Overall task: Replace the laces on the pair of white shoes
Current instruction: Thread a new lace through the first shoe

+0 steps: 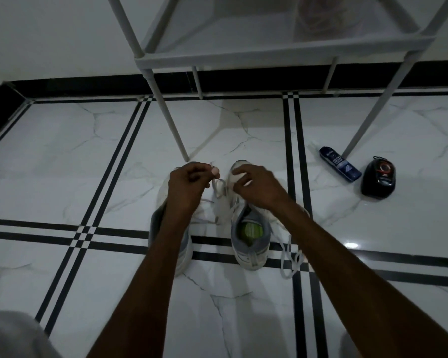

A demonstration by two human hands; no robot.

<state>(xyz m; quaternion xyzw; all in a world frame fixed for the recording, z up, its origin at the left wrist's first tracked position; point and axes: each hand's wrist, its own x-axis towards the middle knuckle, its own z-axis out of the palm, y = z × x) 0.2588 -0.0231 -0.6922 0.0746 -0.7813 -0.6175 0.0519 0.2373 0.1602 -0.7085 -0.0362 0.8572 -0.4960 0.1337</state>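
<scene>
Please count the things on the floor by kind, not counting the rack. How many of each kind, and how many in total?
White shoes: 2, left shoe, right shoe
Loose white laces: 1, the lace beside the right shoe
Blue bottles: 1, the bottle
Black containers: 1, the container
Total: 5

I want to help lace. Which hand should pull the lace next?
Probably the left hand: it already pinches the lace end. The right hand rests on the right shoe.

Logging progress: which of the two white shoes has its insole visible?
The right-hand white shoe: its green insole shows through the open collar. The left-hand white shoe is covered by the left forearm.
</scene>
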